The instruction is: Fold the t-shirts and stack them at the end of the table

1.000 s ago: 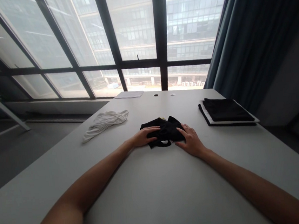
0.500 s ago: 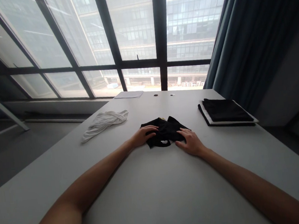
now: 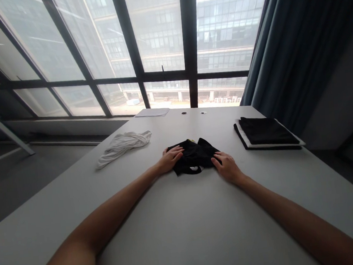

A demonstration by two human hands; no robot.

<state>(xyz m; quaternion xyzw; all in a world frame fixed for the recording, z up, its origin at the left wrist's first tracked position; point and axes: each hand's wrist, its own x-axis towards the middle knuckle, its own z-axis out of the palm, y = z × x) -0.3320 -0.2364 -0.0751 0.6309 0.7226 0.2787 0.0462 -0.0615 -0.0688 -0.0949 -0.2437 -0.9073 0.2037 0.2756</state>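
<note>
A crumpled black garment (image 3: 195, 153) lies on the white table in front of me, with a small yellow patch at its far edge. A white patch shows near its front. My left hand (image 3: 170, 159) is on its left side, fingers together over the cloth and thumb close beside them. At the right edge, my right hand (image 3: 226, 165) has its fingers bent on the cloth and its thumb drawn in. Both hands seem to grip the cloth, though the fingers' undersides are hidden. The garment stays on the tabletop.
To the left lies a bunched white cloth (image 3: 127, 144). A folded black and white stack of cloth (image 3: 268, 132) sits on the right. Papers (image 3: 152, 112) and two small round pieces are at the far edge of the table (image 3: 185, 223). Beyond are windows and a blue curtain (image 3: 268, 52).
My right hand has shifted slightly outward, and its fingers have drawn together. The left hand's fingers have also come closer together. The garment's side edges are now more covered by my hands.
</note>
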